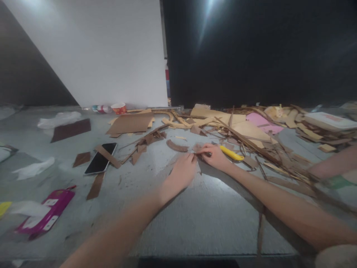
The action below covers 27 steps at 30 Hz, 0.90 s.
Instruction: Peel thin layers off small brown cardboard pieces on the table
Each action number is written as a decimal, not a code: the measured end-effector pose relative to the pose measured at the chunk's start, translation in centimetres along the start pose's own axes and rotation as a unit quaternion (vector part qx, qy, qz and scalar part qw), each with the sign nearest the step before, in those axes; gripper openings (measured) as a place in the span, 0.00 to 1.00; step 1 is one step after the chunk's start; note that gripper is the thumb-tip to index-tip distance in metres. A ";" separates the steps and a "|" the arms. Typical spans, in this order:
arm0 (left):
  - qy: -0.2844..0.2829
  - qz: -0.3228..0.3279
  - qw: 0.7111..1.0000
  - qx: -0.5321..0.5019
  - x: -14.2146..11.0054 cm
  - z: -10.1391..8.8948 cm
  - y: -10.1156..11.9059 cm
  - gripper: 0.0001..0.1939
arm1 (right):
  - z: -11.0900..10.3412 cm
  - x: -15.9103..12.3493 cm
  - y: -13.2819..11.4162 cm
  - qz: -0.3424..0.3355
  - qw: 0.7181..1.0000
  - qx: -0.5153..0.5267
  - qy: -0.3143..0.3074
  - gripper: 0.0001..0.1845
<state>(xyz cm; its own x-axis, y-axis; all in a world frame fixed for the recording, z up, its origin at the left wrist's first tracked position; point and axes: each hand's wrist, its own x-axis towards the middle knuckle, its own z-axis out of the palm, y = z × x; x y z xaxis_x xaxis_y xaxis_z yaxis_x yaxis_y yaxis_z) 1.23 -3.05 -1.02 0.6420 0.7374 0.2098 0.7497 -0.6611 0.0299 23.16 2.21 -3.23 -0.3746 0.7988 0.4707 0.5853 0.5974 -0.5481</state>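
My left hand (182,171) is closed, its fingertips pressed down on the grey table. Against it, my right hand (214,156) pinches with thumb and fingers. Between the two sets of fingertips shows a small brown cardboard piece (198,152), mostly covered. A yellow-handled tool (232,153), which looks like a utility knife, lies just beyond my right wrist. Ahead of my left hand rests a curved brown strip (177,146).
Cardboard scraps (264,147) heap up at the right and back. To the left lie a phone (102,160) under a brown strip, a purple wipes pack (46,214), tissue (35,168) and a dark brown sheet (71,129). Someone's arm (334,163) reaches in at right.
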 end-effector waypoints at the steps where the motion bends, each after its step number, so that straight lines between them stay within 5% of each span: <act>1: -0.002 -0.002 1.000 -0.003 0.0 -0.1 0.0 0.23 | 0.0 -0.1 -0.1 -0.002 1.000 -0.004 0.000 0.14; 14: 0.000 0.005 1.000 -0.005 -0.1 -0.3 0.1 0.24 | -0.2 -0.3 -0.9 0.017 0.996 -0.076 0.044 0.16; 27: 0.002 0.008 1.000 0.005 0.0 0.2 -0.1 0.24 | 0.0 -0.5 -0.7 -0.010 0.994 -0.112 0.015 0.22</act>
<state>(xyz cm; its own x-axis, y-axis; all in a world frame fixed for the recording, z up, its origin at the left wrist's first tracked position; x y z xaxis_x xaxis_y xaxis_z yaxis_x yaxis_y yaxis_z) 1.23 -2.94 -1.25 0.6527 0.7269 0.2135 0.7414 -0.6708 0.0172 22.97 1.41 -3.11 -0.3672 0.7829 0.5023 0.7250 0.5792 -0.3727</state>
